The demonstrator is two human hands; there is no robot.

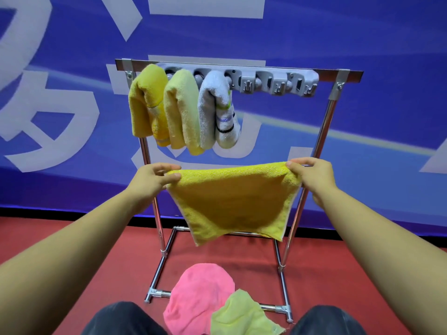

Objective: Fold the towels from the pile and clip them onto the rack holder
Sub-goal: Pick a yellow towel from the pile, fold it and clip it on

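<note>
Nearest the camera, on the red floor [338, 274], lie a pink towel [198, 296] and a pale green towel [242, 315], the green one overlapping the pink one's right edge; both rest across the near base bar of the rack [321, 131], between the person's dark-clad knees [123, 317]. Farther out, held up in the air in front of the rack, a yellow towel [232, 201] hangs spread between both hands; the left hand [152, 177] pinches its top left corner between thumb and curled fingers; the right hand [312, 172] pinches the top right corner the same way; the towel's lower edge sags free. Beyond that, at the top of the rack, a grey clip holder [273, 82] runs along the crossbar; on its left part three folded towels hang side by side, touching: a clipped yellow towel [142, 105] farthest left, a clipped pale green towel [181, 110] in the middle, a white towel [215, 112] to the right; the holder's right part shows bare clips. Behind everything stands a blue wall banner [362, 32] with large white characters.
</note>
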